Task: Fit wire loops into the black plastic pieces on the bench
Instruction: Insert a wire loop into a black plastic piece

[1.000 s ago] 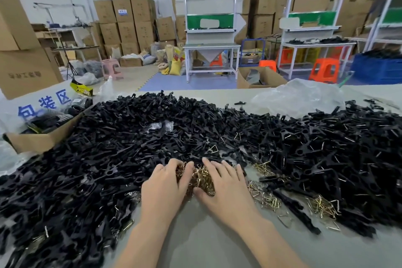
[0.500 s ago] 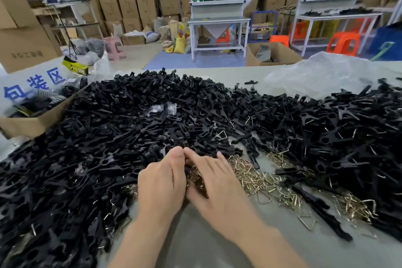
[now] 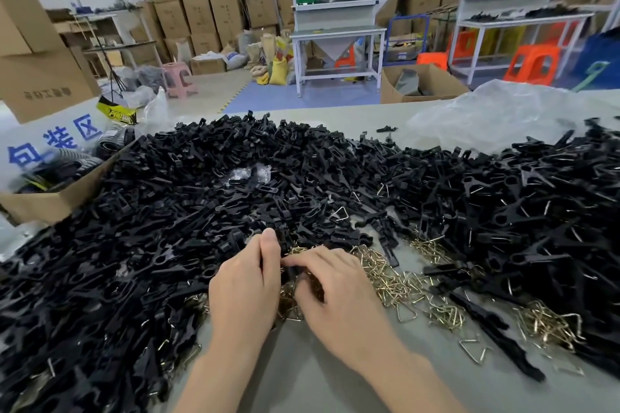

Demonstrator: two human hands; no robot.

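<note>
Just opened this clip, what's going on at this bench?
A person works at a bench heaped with black plastic pieces. The left hand and right hand meet over a heap of brass-coloured wire loops, fingers curled round a black piece held between them. Whether a loop is seated in it is hidden by the fingers. More loops lie scattered to the right.

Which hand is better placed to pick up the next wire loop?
Probably the right. The right hand lies beside the loose wire loops spread on its side; the left hand borders the black plastic pieces.
</note>
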